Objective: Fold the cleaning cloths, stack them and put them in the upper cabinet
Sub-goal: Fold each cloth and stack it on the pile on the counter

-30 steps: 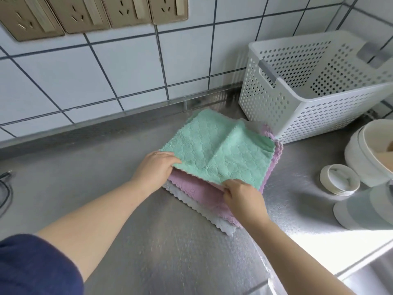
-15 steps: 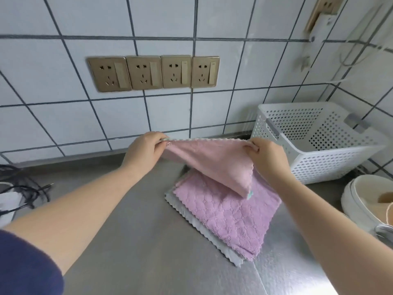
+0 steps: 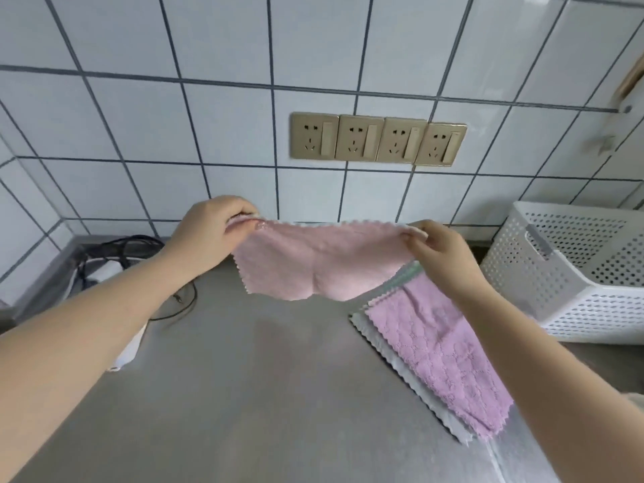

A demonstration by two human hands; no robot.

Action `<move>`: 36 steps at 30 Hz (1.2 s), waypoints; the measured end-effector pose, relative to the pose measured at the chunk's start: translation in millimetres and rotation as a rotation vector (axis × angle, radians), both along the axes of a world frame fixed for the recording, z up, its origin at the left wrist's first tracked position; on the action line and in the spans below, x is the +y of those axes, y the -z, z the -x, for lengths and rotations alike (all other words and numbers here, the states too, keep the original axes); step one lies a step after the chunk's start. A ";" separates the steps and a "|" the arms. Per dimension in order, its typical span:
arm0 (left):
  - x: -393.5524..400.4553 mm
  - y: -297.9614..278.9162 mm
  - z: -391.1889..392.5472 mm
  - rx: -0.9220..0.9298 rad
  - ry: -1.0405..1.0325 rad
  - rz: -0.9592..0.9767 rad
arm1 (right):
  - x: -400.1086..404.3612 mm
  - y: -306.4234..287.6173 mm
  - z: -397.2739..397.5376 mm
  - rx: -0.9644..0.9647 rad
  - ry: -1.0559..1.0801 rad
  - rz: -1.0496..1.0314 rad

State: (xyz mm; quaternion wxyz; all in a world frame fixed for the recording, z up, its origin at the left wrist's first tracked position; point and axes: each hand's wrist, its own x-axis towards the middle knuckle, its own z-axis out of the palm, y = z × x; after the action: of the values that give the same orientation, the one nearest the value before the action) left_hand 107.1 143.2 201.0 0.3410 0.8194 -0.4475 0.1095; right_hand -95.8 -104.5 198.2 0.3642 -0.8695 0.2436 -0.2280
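Note:
A pale pink cloth (image 3: 313,259) hangs stretched in the air above the steel counter (image 3: 261,395). My left hand (image 3: 209,228) pinches its left top corner and my right hand (image 3: 439,252) pinches its right top corner. Below my right forearm a pile of cloths lies flat on the counter: a lilac cloth (image 3: 439,350) on top, a white cloth (image 3: 383,346) showing at the pile's left edge, and a sliver of green cloth (image 3: 407,273) near my right wrist. The upper cabinet is out of view.
A white perforated basket (image 3: 571,273) stands at the right against the tiled wall. A row of gold sockets (image 3: 378,139) is on the wall. Black cables and a white adapter (image 3: 115,270) lie at the counter's back left corner.
Both hands have lifted the pink cloth off the pile, spread it wide and carried it left. The green cloth that lay on top of the pile one second ago now shows only as a sliver.

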 end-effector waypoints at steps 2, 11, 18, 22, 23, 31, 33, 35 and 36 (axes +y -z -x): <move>29.3 17.8 5.2 0.056 0.082 -0.107 | 16.1 28.3 14.9 0.061 -0.063 -0.076; 86.2 163.2 66.3 0.329 0.235 -0.456 | 49.8 162.5 64.5 0.385 -0.259 -0.230; 85.4 218.8 87.9 0.443 0.074 -0.396 | 33.4 218.6 61.8 0.412 -0.317 -0.204; 86.3 231.6 93.5 0.477 -0.028 -0.300 | 31.0 231.0 55.8 0.352 -0.324 -0.235; 86.7 232.3 92.5 0.495 -0.046 -0.278 | 29.3 232.1 52.3 0.352 -0.312 -0.239; 105.4 247.2 99.6 0.522 -0.107 -0.130 | 38.1 242.6 57.4 0.159 -0.327 -0.426; 110.5 249.3 108.7 0.498 -0.109 -0.097 | 46.0 239.9 69.2 0.109 -0.342 -0.429; 117.8 249.8 128.2 0.480 -0.103 -0.061 | 61.4 235.8 89.9 0.073 -0.333 -0.396; 119.2 250.2 136.9 0.482 -0.102 -0.054 | 66.1 235.3 98.3 0.065 -0.318 -0.385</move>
State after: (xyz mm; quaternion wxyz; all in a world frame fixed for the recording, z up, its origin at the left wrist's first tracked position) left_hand -29.7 262.3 -49.3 0.4101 0.8522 -0.3139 -0.0839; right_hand -194.2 -38.4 -37.1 0.5465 -0.8183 0.1546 -0.0891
